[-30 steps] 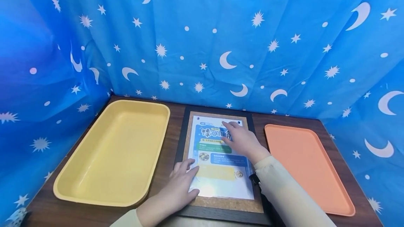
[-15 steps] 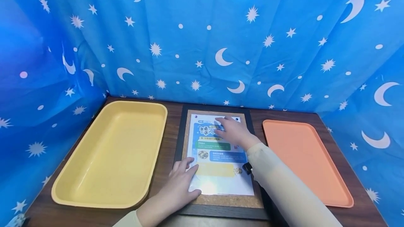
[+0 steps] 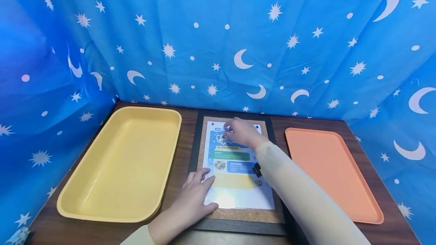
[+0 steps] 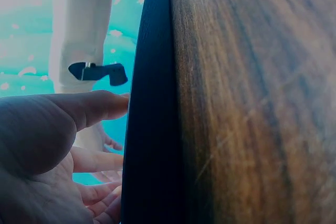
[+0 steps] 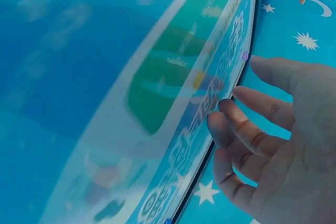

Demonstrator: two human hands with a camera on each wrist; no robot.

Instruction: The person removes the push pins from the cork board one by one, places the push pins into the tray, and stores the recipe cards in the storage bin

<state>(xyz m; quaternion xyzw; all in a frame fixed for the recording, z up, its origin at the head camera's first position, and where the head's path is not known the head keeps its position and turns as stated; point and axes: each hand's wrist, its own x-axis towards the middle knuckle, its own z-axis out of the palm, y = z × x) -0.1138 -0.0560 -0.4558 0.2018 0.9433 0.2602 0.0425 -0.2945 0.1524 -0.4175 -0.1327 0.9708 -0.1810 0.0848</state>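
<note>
A glossy printed sheet (image 3: 235,196) lies on a cork board (image 3: 245,215) with a black frame. A purple pin (image 3: 212,123) marks the sheet's upper left corner and a dark blue pin (image 3: 257,126) its upper right. My left hand (image 3: 195,196) rests with spread fingers at the board's lower left side, thumb and fingertips over the sheet's edge. Across the sheet's top reaches my right hand (image 3: 243,131), fingers loosely bent and holding nothing visible. In the right wrist view its thumb (image 5: 273,72) is close beside the purple pin.
A deep yellow basin (image 3: 129,165) stands left of the board. To the right lies a shallow orange tray (image 3: 327,173). All are on a dark wooden table (image 3: 185,124), with a blue star-and-moon curtain (image 3: 218,41) behind and at both sides.
My right hand has moved left along the top of the sheet, from the right side toward the purple pin. The left hand stays in place.
</note>
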